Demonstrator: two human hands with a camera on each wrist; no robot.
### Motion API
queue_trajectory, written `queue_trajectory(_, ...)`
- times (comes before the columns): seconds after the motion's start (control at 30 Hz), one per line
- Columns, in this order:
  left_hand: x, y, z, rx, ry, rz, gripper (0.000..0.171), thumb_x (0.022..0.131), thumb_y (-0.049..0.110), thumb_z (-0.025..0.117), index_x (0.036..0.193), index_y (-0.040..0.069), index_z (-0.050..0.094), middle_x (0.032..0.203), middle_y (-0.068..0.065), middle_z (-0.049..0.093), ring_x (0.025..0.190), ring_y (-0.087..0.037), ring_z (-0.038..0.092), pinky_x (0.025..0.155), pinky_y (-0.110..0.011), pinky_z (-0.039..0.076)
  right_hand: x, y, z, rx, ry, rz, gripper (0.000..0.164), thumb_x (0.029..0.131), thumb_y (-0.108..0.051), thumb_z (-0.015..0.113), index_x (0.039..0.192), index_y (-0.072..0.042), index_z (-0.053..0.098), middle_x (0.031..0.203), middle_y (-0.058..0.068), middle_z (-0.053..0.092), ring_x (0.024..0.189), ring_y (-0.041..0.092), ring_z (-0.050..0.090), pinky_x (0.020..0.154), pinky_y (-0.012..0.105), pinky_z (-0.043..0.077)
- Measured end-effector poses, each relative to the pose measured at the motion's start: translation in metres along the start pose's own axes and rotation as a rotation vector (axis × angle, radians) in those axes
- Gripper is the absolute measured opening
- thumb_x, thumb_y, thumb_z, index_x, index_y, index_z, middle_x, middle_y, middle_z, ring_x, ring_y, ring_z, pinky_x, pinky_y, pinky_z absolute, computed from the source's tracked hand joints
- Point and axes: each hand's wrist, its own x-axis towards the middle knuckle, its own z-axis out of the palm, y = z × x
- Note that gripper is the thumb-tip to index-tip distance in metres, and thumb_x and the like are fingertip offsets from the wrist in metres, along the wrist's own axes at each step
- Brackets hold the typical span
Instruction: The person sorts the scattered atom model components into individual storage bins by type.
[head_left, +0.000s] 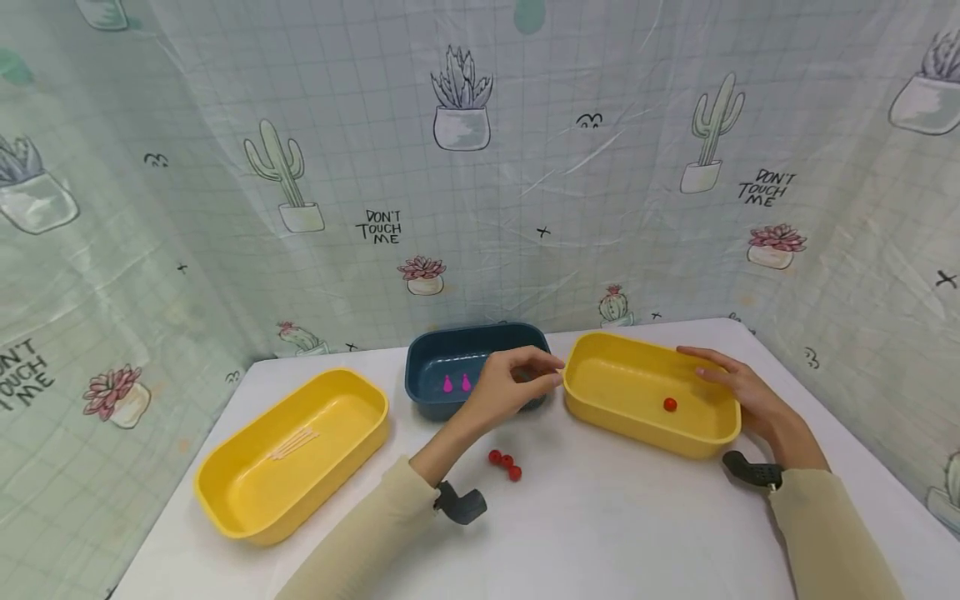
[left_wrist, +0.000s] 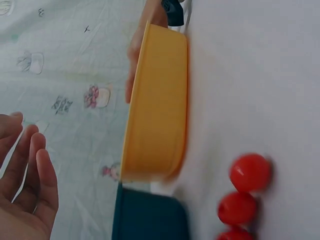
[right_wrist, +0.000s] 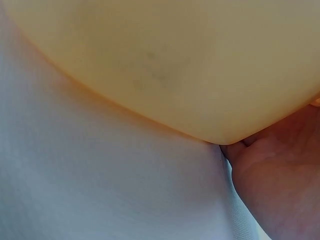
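Note:
My left hand [head_left: 510,387] is above the table, its thumb and index fingertips close together beside the left end of a yellow tray [head_left: 630,425]. Whether they pinch something small is too fine to tell. In the left wrist view, the fingers of the left hand [left_wrist: 30,185] are bent and the thumb is out of sight. My right hand [head_left: 742,396] grips that tray's far right rim, fingers outside the wall and thumb over the edge. A red ball [head_left: 670,404] lies inside it. The right wrist view shows the palm [right_wrist: 285,175] against the tray wall [right_wrist: 150,65].
A dark blue tray [head_left: 427,410] with two pink pieces [head_left: 447,384] stands at the back, partly behind the left hand. Another yellow tray [head_left: 288,508] on the left holds several thin pale sticks [head_left: 292,444]. Three red balls [head_left: 507,461] lie on the white table [head_left: 600,533].

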Motion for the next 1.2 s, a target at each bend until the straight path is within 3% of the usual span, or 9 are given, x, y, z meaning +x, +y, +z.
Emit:
queue_trajectory(0.27,-0.047,-0.012,-0.025,-0.03,0.021,-0.093,0.022,0.094,0.02,0.076,0.114,0.011,0.077,0.109,-0.008,0.077,0.09,-0.013,0.069,0.078,-0.023,0.059,0.001,0.001,-0.001,0.016,-0.004,0.006,0.057,0.108,-0.036,0.052,0.162,-0.029,0.036,0.165,-0.003,0.035,0.121,-0.004,0.05,0.096,0.012,0.052)
queue_trajectory(0.37,-0.059,-0.021,-0.029,-0.028,0.032,-0.128,0.022,0.094,0.02,0.077,0.114,0.01,0.077,0.107,-0.008,0.077,0.085,-0.013,0.07,0.076,-0.023,0.06,0.0,0.001,-0.002,0.03,0.006,0.007,0.056,0.107,-0.036,0.054,0.161,-0.031,0.038,0.163,-0.006,0.037,0.12,-0.005,0.052,0.096,0.013,0.052)
queue_trajectory(0.57,-0.081,-0.038,-0.036,-0.018,0.069,-0.185,0.023,0.095,0.019,0.075,0.113,0.005,0.076,0.102,-0.009,0.077,0.083,-0.012,0.069,0.075,-0.023,0.059,-0.002,-0.001,0.0,0.027,-0.002,0.006,0.057,0.107,-0.037,0.053,0.161,-0.031,0.037,0.168,0.0,0.031,0.12,-0.006,0.051,0.096,0.012,0.051)
queue_trajectory(0.9,-0.098,-0.053,-0.042,0.011,0.073,-0.248,0.023,0.095,0.02,0.075,0.113,0.007,0.076,0.104,-0.007,0.078,0.086,-0.014,0.068,0.075,-0.025,0.057,-0.001,-0.003,0.0,0.006,0.006,0.022,0.057,0.107,-0.04,0.052,0.162,-0.033,0.036,0.172,0.005,0.022,0.122,-0.004,0.049,0.097,0.01,0.05)
queue_trajectory(1.07,-0.103,-0.061,-0.042,0.029,0.08,-0.274,0.019,0.094,0.021,0.076,0.111,0.013,0.077,0.104,-0.005,0.079,0.088,-0.014,0.069,0.074,-0.023,0.058,-0.002,-0.003,0.001,0.024,-0.002,0.02,0.058,0.107,-0.04,0.054,0.161,-0.033,0.036,0.171,0.003,0.026,0.12,-0.004,0.052,0.097,0.013,0.052)
queue_trajectory(1.2,-0.106,-0.068,-0.04,0.02,0.069,-0.276,0.02,0.095,0.021,0.076,0.112,0.012,0.076,0.107,-0.007,0.078,0.087,-0.015,0.07,0.075,-0.022,0.059,-0.001,-0.003,0.002,0.034,-0.001,0.013,0.057,0.107,-0.038,0.054,0.161,-0.032,0.038,0.164,-0.004,0.034,0.119,-0.006,0.055,0.097,0.014,0.053)
